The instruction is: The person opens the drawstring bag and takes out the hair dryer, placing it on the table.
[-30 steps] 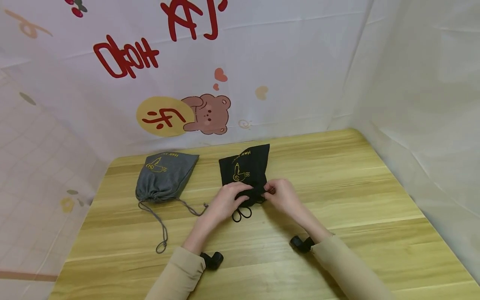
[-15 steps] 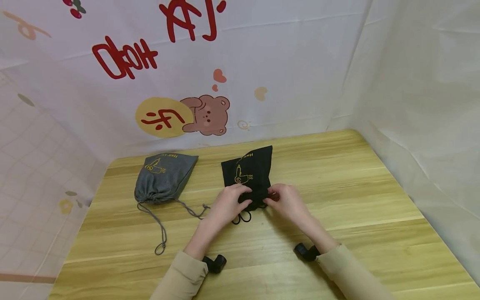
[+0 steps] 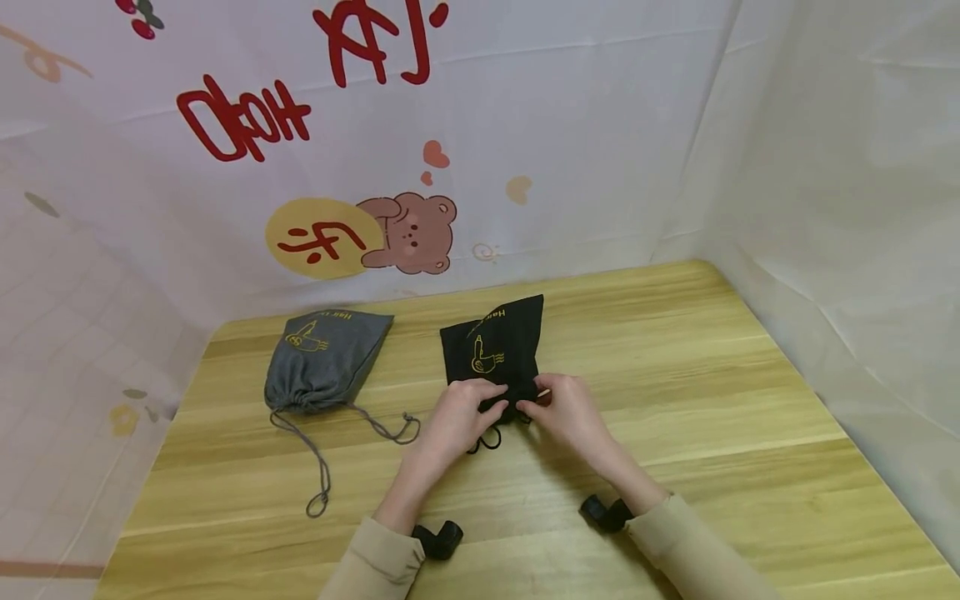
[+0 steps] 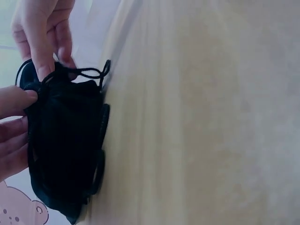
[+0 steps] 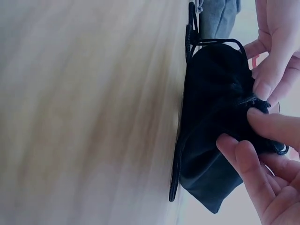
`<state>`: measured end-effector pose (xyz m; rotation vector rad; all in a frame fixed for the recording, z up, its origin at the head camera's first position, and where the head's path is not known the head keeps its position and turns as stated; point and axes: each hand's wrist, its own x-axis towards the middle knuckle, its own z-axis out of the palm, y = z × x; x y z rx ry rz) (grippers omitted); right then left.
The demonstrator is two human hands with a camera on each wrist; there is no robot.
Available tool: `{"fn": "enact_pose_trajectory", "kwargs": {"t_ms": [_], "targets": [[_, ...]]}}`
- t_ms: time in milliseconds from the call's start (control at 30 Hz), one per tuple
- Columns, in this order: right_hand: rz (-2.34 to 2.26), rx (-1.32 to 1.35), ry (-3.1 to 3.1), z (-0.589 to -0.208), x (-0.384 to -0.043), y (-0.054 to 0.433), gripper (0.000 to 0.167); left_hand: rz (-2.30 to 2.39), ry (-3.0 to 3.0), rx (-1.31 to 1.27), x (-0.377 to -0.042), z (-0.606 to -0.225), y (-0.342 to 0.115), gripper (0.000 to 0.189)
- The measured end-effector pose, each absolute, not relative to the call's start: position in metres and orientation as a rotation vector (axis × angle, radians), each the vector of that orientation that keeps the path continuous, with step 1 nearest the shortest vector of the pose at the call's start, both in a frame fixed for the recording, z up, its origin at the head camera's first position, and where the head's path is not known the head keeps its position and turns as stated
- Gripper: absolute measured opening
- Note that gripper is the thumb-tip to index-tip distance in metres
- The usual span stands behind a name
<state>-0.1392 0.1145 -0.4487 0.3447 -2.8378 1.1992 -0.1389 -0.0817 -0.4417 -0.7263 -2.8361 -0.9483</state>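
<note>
A black drawstring bag [image 3: 495, 346] with a yellow hair-dryer print lies on the table, its mouth toward me. My left hand [image 3: 457, 417] pinches the gathered cloth at the left of the mouth. On the opposite side, my right hand [image 3: 572, 412] holds the edge between thumb and fingers. Seen from the left wrist, the black cord [image 4: 93, 72] loops out beside the right hand's fingers. Close together at the bunched opening, both thumbs show in the right wrist view. Part of the mouth is hidden behind the fingers.
To the left lies a grey drawstring bag [image 3: 318, 362], pulled closed, with its cords [image 3: 318, 462] trailing forward on the wooden table [image 3: 750, 467]. A printed white cloth [image 3: 585, 125] hangs behind the table. Black wrist devices [image 3: 442, 540] sit below both wrists.
The right hand's fingertips have moved in closer to the left hand's at the bag's mouth. Both hands have shifted slightly toward me; the grey bag stays in place.
</note>
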Motion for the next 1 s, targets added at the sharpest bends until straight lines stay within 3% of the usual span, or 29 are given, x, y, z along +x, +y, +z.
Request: {"fn": "enact_pose_trajectory", "kwargs": {"t_ms": [333, 733, 1000], "targets": [[1.332, 0.287, -2.847, -0.4515, -0.1441, 0.1174, 0.009, -0.911, -2.831, -0.697, -0.1346, -0.4445, -0.0782, 0.026], [1.016, 0.256, -2.818, -0.4461, -0.14, 0.1218, 0.031, -1.207, -2.732, -0.435, -0.1372, -0.4459, -0.0759, 0.018], [1.199, 0.295, -2.835, -0.4442, -0.1379, 0.1173, 0.018, -1.378, -2.675, -0.387, -0.1376, -0.4434, -0.0763, 0.015]]}}
